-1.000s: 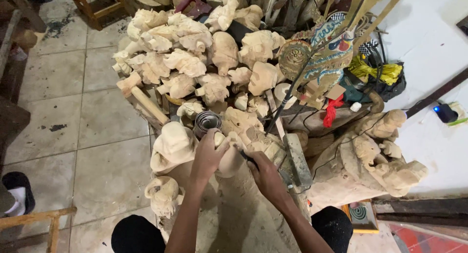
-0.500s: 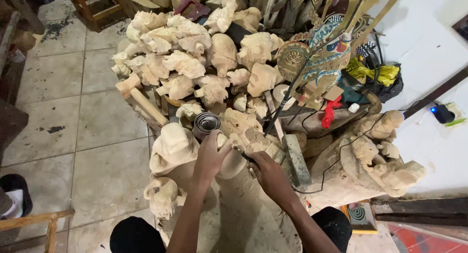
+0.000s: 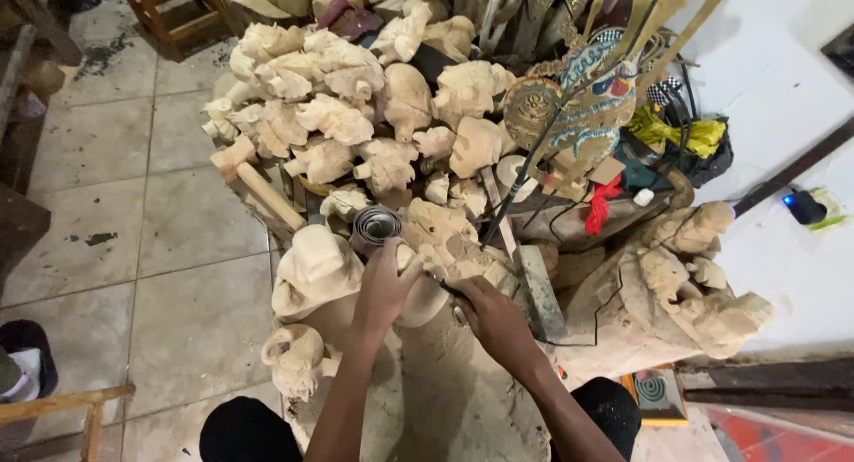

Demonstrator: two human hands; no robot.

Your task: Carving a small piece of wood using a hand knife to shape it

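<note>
My left hand [image 3: 384,289] grips a pale rounded wooden carving [image 3: 425,304] and presses it down on a big wooden block [image 3: 445,400] in front of me. My right hand [image 3: 494,320] is closed around a thin dark carving tool [image 3: 442,285], whose tip touches the carving just right of my left thumb. Most of the carving is hidden by my hands. My dark-clothed knees show at the bottom edge.
A heap of pale carved wooden figures [image 3: 356,115] lies beyond, with a wooden mallet [image 3: 258,182] and a grey roll [image 3: 374,226]. Unfinished figures [image 3: 311,266] [image 3: 694,275] flank the block. A painted flat puppet [image 3: 587,106], a flat blade [image 3: 538,289] and a tiled floor [image 3: 178,249] surround them.
My right hand has shifted slightly down and to the right with the tool. My left hand keeps its hold on the carving.
</note>
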